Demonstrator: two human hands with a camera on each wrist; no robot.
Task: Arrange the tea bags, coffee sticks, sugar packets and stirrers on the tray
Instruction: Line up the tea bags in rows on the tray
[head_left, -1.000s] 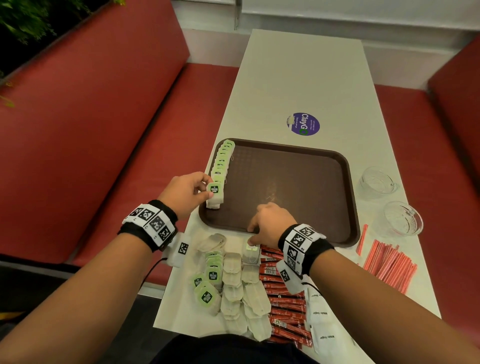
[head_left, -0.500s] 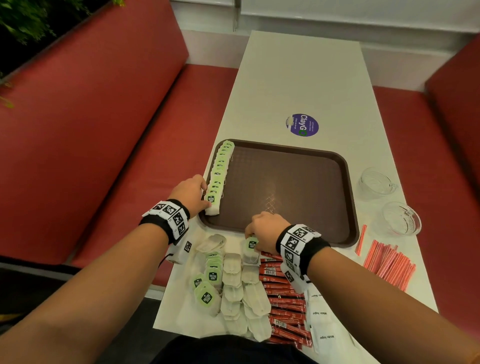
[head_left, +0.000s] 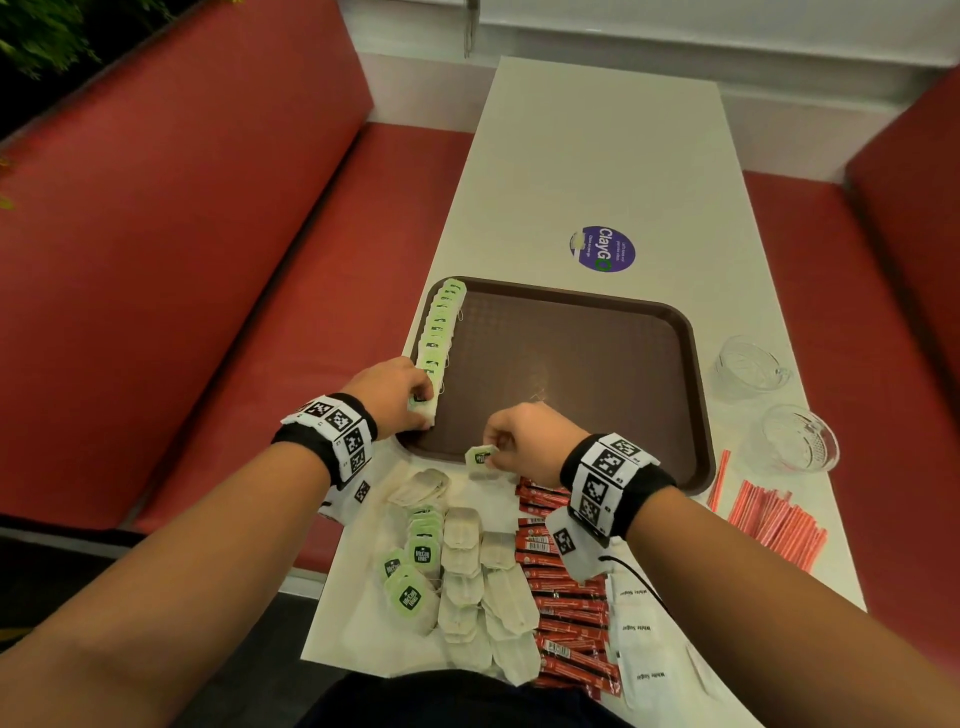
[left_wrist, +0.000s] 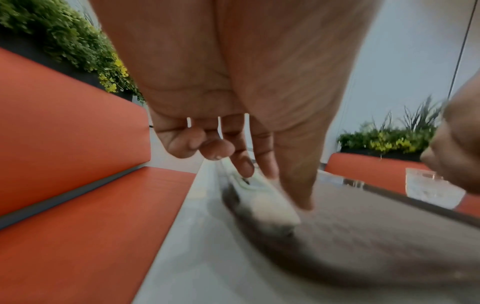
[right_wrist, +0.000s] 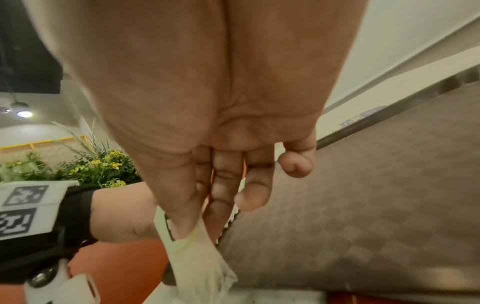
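A brown tray lies on the white table. A row of green-tagged tea bags runs along its left edge. My left hand pinches the nearest tea bag at the near end of that row, thumb and forefinger on it. My right hand pinches another tea bag by its green tag, just over the tray's front edge; the bag dangles below the fingers. Loose tea bags, red coffee sticks, white sugar packets and red stirrers lie near me.
Two glass cups stand right of the tray. A purple sticker is on the table beyond it. Red benches flank the narrow table on both sides.
My left hand brought its tea bag down to the near end of the row. My right hand left the tray's front edge, took a tea bag from the pile and lifted it.
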